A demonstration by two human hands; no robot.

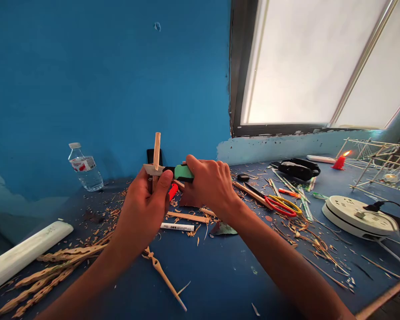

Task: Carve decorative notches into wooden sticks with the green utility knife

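Observation:
My left hand [146, 209] is closed around an upright strip of wood [157, 149], whose top sticks up above the fingers. In my right hand [211, 182] is a utility knife [183, 172] with a green and black handle. Its blade [153, 170] lies across the strip, just above the left hand's grip, and the left thumb presses near the blade's base. Below the hands, a whiteboard marker [177, 226] and a flat wooden strip [188, 217] lie on the dark blue table [213, 275]. A thin carved wooden stick [165, 278] lies nearer to me.
Left stand a water bottle [86, 169], a white bar [26, 255] and carved wooden sticks [53, 273]. Right are scissors [283, 206], a black strapped object [296, 169], a round power strip [356, 218], a lit red candle [339, 162] and a stick frame [376, 166]. Shavings litter the table.

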